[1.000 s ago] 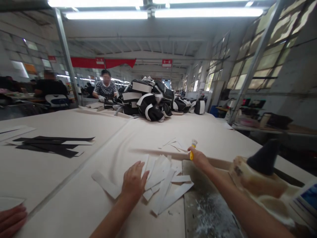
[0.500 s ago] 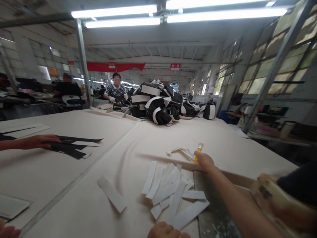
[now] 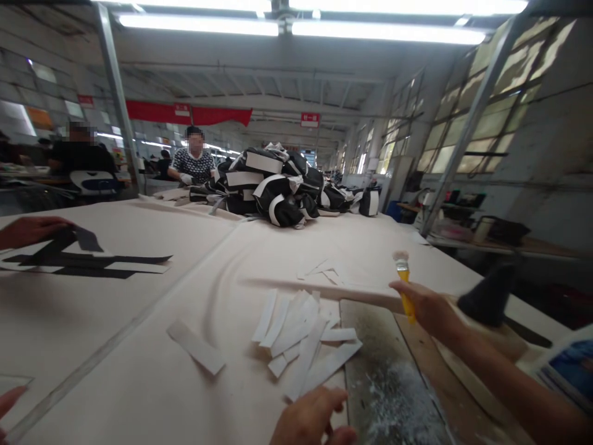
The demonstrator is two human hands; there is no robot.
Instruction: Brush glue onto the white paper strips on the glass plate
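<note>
My right hand (image 3: 428, 306) grips a yellow-handled brush (image 3: 403, 281), its pale bristles pointing up. Below that hand lies a worn board (image 3: 393, 377) with whitish smears on its near part. My left hand (image 3: 310, 420) is at the bottom edge, fingers bent and apart from the thumb, with nothing visible between them. Just beyond it, a loose heap of white strips (image 3: 301, 337) overlaps the board's left edge. One separate strip (image 3: 197, 346) lies farther left. Thin pale scraps (image 3: 324, 272) rest beyond the heap.
At the left, a co-worker's hand (image 3: 34, 230) holds a dark strip over other black strips (image 3: 92, 266); more fingers (image 3: 9, 402) show below. Black-and-white sewn pieces (image 3: 278, 191) are piled at the back, beside another person (image 3: 192, 161). A stained container (image 3: 491, 334) stands right.
My right hand has moved right with the brush, uncovering more of the board. My left hand's fingers have spread. The co-worker's hand at left has lifted a dark strip. The view has shifted right.
</note>
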